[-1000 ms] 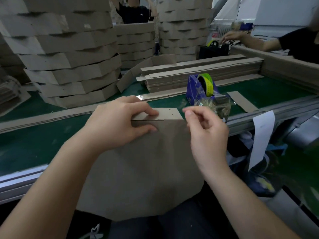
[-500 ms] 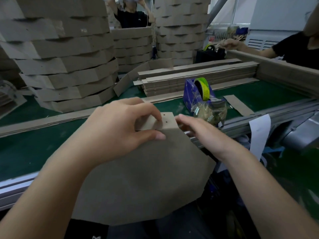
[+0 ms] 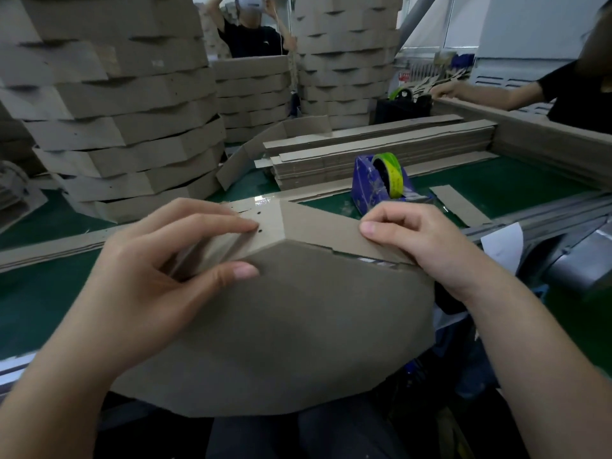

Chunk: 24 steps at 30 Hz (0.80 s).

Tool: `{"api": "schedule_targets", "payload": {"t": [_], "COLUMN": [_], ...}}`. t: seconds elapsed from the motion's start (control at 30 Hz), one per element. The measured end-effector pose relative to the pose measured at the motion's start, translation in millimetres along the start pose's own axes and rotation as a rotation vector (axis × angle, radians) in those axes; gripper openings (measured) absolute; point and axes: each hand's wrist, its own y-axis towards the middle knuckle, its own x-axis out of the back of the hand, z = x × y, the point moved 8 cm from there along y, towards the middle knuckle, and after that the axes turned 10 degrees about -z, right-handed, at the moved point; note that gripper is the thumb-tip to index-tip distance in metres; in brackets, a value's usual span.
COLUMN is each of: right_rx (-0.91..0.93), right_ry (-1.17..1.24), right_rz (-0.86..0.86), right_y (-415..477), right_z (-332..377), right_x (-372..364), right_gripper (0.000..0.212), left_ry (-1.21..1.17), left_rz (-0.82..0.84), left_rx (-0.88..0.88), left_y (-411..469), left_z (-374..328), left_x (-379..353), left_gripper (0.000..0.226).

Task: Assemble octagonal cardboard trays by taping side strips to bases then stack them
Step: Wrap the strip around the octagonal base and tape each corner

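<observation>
The base (image 3: 298, 326), a wide flat octagon, is held over the table's (image 3: 496, 187) near edge and out above the lap, its far side tipped up toward the table. A strip (image 3: 308, 223) stands folded along the base's far edges, bent at one corner. The left hand (image 3: 159, 270) pinches that corner: its fingers (image 3: 231, 223) lie stretched on the strip's outer face by two small holes, and the thumb presses the base just below. The right hand (image 3: 427, 246) holds the strip's next section to the right, fingers curled tight at its top edge and one fingertip flat on its face; the strip meets the base unevenly there, with a thin gap. Beyond the hands, near the middle of the table, sits a blue tape dispenser (image 3: 377, 183) with a green-yellow roll. Behind it lies a pile of flat strips (image 3: 364, 150). Tall stacks of trays (image 3: 126, 127) fill the far left corner.
</observation>
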Motion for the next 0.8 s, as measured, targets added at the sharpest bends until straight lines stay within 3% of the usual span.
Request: {"api": "schedule_targets", "payload": {"t": [0.37, 0.8], "right_rx": [0.106, 0.266], "right_ry": [0.047, -0.241], "right_rz": [-0.075, -0.099], "right_y": [-7.9, -18.5], "right_z": [11.8, 20.9], "right_x": [13.2, -6.3], "right_gripper": [0.015, 0.017], "left_ry": [0.029, -0.04], "left_rz": [-0.064, -0.089], "left_rx": [0.023, 0.151], "left_y": [-6.4, -39.5], "left_z": [-25.8, -2.3], "left_x": [2.1, 5.2], "left_gripper": [0.03, 0.034]}}
